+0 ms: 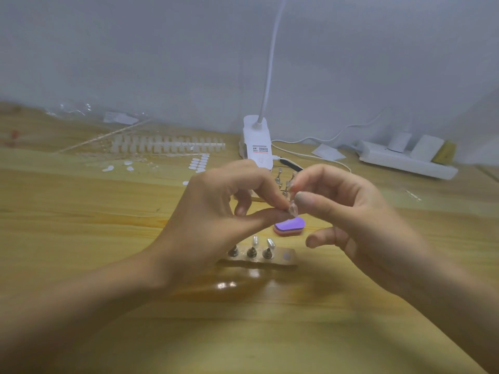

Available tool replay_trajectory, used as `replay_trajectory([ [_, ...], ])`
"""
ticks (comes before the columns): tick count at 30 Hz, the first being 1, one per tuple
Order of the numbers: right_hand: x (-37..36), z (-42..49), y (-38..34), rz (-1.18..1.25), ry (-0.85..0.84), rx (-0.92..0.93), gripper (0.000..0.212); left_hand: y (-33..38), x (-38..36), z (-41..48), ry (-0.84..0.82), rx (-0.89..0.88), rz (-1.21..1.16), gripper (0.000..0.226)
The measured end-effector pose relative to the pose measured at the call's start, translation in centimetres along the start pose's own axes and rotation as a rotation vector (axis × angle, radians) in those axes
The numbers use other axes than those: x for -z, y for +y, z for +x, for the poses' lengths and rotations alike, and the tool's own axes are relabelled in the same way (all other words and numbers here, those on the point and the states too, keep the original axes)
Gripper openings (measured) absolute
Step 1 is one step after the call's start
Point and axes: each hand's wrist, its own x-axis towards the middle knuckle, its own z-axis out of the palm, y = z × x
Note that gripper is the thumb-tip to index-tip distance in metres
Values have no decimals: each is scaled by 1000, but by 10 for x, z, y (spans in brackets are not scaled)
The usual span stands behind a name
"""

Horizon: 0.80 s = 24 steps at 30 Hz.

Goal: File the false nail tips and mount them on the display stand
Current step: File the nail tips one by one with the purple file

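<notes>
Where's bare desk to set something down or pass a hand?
Bare desk: near the front edge, between the forearms, this side of the display stand; also left of the left hand, below the nail tip strips. Crowded: centre, where the right hand, buffer block and stand bunch; back edge, with lamp base and power strip.

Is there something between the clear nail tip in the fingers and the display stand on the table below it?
Nothing visible blocks it. The left hand pinches the nail tip above the display stand. Only the purple buffer block lies flat on the table just behind the stand, apparently off the way down.
</notes>
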Motion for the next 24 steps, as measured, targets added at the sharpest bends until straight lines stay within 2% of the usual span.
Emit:
replay_trajectory([
  [4,-2,0,0,48,-28,-55,16,1,1,-1,4,-30,38,7],
  [13,-1,0,0,136,-97,-181,19,1,-2,-4,-9,-75,148,9],
  [17,4,0,0,130,-106,-72,18,6,0,1,0,-36,69,9],
  [20,8,0,0,30,-105,41,24,9,5,7,-28,93,-82,22],
  [24,6,1,4,-42,-88,116,16,9,8,13,-88,248,-223,40],
])
